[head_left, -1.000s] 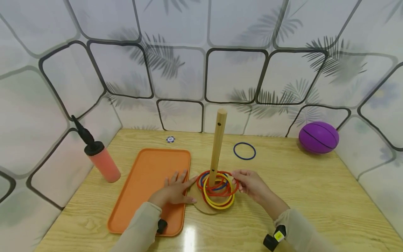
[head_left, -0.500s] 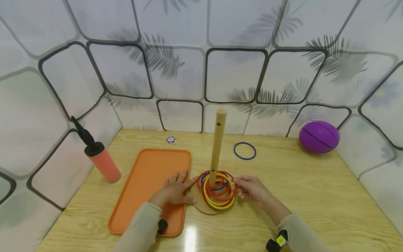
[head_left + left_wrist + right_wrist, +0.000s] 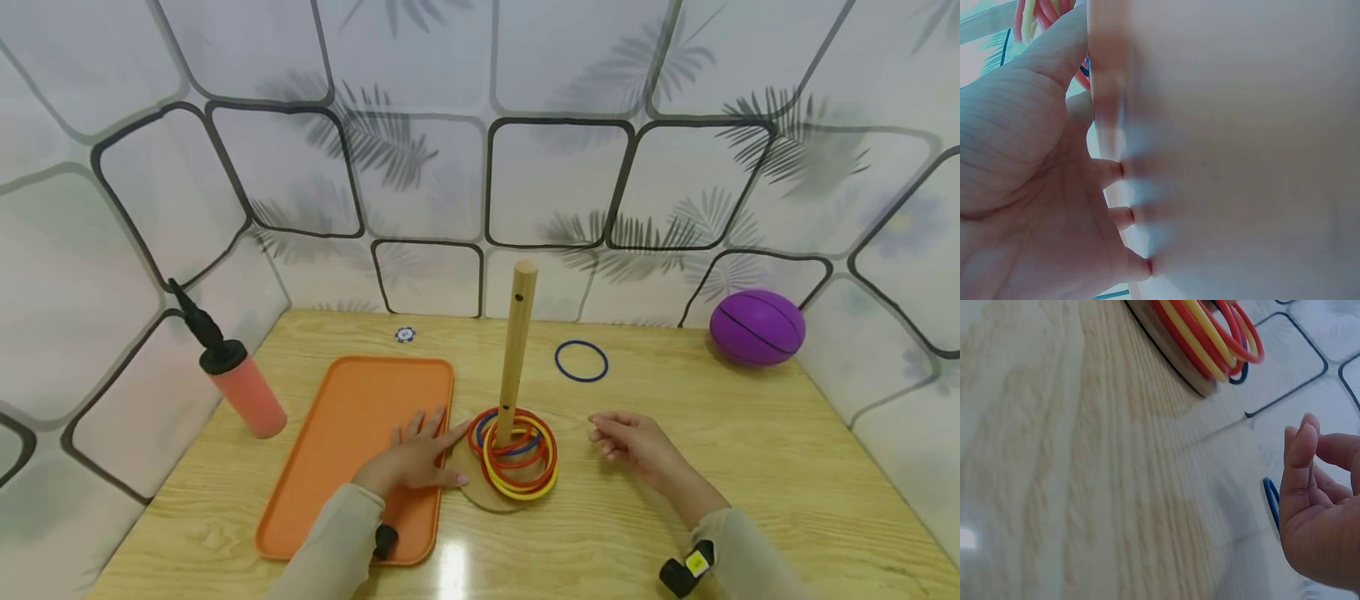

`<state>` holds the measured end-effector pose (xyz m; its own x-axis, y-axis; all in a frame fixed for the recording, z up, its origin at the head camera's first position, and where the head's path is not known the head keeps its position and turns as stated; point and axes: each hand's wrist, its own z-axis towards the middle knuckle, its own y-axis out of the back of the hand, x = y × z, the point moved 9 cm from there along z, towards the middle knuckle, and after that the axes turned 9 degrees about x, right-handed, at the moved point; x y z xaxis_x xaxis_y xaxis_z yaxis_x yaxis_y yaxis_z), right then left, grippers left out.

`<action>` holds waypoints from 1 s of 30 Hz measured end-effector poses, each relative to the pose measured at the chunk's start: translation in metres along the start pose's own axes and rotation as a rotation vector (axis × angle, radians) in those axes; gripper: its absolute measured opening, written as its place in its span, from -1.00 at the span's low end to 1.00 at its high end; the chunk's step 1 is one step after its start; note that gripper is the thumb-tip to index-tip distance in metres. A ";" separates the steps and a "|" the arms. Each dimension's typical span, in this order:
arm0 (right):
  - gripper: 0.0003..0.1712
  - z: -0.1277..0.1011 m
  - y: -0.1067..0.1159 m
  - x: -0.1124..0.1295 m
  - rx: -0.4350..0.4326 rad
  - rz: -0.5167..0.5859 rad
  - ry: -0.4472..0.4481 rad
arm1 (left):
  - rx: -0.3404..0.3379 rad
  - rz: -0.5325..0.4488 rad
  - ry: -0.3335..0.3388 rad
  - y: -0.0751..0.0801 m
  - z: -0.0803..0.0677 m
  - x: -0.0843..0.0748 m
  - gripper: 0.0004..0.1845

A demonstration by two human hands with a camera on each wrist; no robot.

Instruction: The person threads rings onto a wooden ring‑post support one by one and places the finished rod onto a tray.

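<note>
Left hand (image 3: 415,457) lies flat, fingers spread, on the tray (image 3: 352,417) edge against the peg base (image 3: 487,492), lower centre of frame; right hand (image 3: 637,446) hovers loosely curled, holding nothing, right of the rings (image 3: 513,454). Risk, I'd say: a sideways knock would tip the peg (image 3: 517,350) if the left hand eases off. Peg's long axis is vertical, tip up; rings lie flat around its foot.

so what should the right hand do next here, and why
Probably reach toward the loose blue ring lying flat on the table beyond the wooden post. The right hand holds nothing and sits apart from the stacked rings, which already lie around the post, while the left hand rests flat on the orange tray beside the base.
</note>
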<state>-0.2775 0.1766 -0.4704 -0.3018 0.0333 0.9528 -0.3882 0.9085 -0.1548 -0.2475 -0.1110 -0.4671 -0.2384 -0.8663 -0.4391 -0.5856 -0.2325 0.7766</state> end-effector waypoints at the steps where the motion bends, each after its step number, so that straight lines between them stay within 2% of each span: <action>1: -0.72 0.000 0.004 0.001 -0.005 -0.002 0.007 | 0.000 0.002 0.000 0.000 0.000 0.000 -0.14; 6: -0.71 -0.002 0.020 0.007 -0.029 -0.053 0.035 | -0.002 -0.001 -0.003 0.000 -0.001 -0.001 -0.15; 9: -0.64 -0.001 0.029 0.010 -0.053 -0.094 0.036 | -0.006 -0.004 -0.006 0.000 -0.001 -0.001 -0.15; 15: -0.62 0.004 0.044 0.016 -0.096 -0.097 0.050 | -0.010 0.004 -0.007 0.000 0.001 0.000 -0.15; 18: -0.63 0.010 0.048 0.019 -0.102 -0.101 0.067 | -0.010 0.004 -0.005 0.000 0.001 0.002 -0.14; 25: -0.36 0.031 0.056 0.019 -0.116 -0.195 0.066 | -0.003 0.003 -0.005 -0.001 0.001 0.002 -0.14; 30: -0.30 0.049 0.061 0.015 -0.118 -0.287 0.057 | 0.001 0.001 -0.002 -0.001 0.000 0.001 -0.14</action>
<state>-0.3481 0.2121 -0.4777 -0.1442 -0.2112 0.9667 -0.3455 0.9262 0.1508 -0.2477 -0.1121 -0.4682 -0.2402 -0.8656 -0.4393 -0.5861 -0.2314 0.7765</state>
